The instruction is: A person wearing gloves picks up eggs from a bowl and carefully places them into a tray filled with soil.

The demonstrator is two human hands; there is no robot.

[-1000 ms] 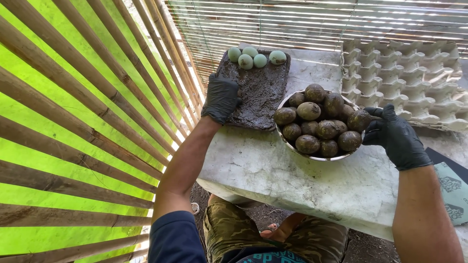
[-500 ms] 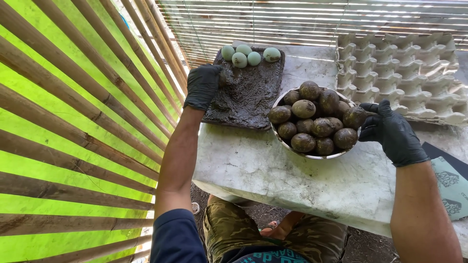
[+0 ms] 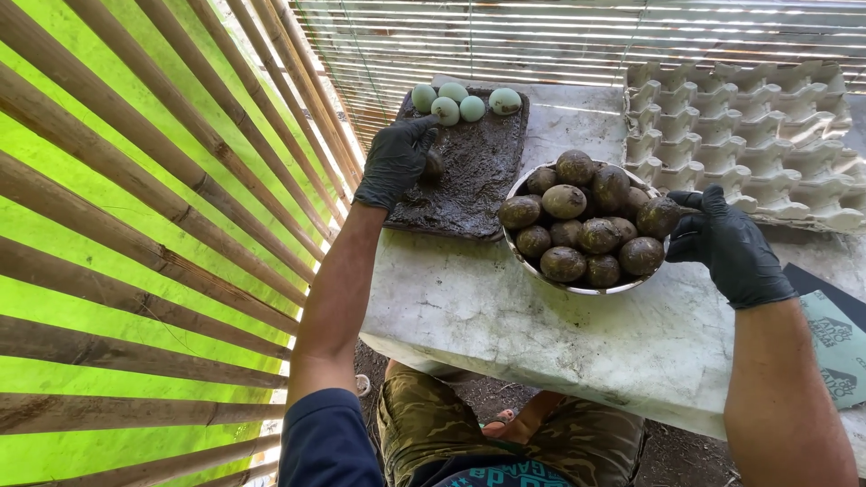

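1. Mud-coated eggs (image 3: 582, 225) fill a metal bowl (image 3: 577, 290) on the pale desk (image 3: 505, 316), piled so the lower ones are hidden.
2. My right hand (image 3: 731, 243), in a black glove, rests at the bowl's right rim, its fingers closed on one mud-coated egg (image 3: 658, 216) at the edge of the pile; the palm side is out of sight.
3. My left hand (image 3: 397, 160), also gloved, lies on the dark muddy tray (image 3: 478, 180). A small dark lump (image 3: 434, 164) sits just under its fingers; I cannot tell whether they grip it or only touch it.
4. Five clean pale green eggs (image 3: 460, 101) sit at the tray's far end.
5. Grey egg cartons (image 3: 749, 135) are cut off at the right edge of the head view.
6. A bamboo slat wall (image 3: 153, 225) stands to my left.
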